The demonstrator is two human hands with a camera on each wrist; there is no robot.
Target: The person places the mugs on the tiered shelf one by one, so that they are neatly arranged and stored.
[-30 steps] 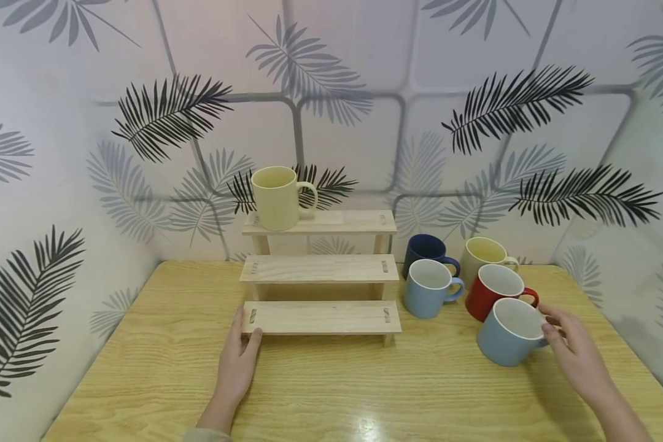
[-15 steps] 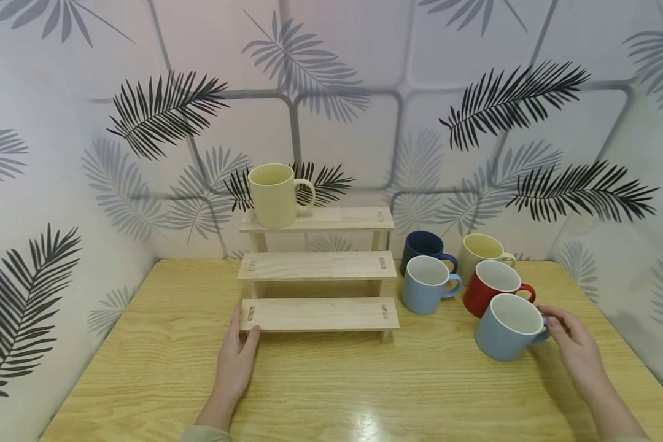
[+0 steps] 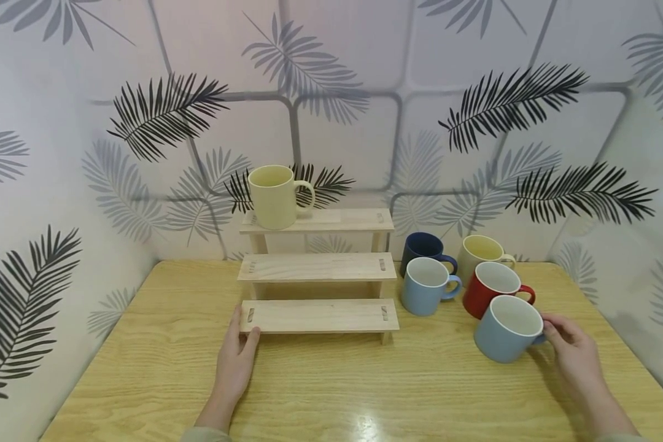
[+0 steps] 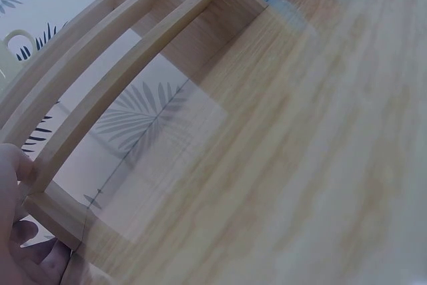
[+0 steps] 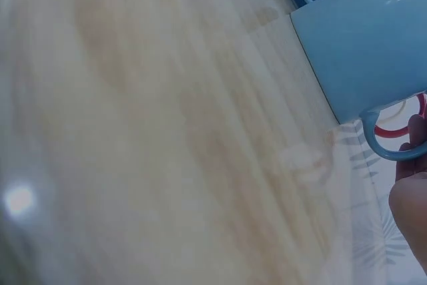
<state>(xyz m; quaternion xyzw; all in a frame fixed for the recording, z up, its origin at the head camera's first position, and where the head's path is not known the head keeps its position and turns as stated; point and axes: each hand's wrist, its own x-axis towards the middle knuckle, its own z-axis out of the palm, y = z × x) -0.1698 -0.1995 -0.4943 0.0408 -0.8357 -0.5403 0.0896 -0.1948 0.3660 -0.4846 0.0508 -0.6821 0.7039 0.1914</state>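
Wood-grain table (image 3: 320, 383) w/ 3-tier wooden riser (image 3: 320, 316). L hand (image 3: 236, 362): gripping riser, btm L. R hand (image 3: 576, 353): holding handle (image 5: 375, 143), grey-blue mug (image 3: 501, 336), R of riser. Same side, farther back: lt-blue mug (image 3: 422, 296), red mug (image 3: 482, 302), navy mug (image 3: 423, 245), yellow mug (image 3: 466, 261). Riser top L: 2nd yellow mug (image 3: 273, 205).

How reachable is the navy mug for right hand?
Probably not: the right hand grips the front mug by its handle, and the light blue mug stands in front of the navy mug.
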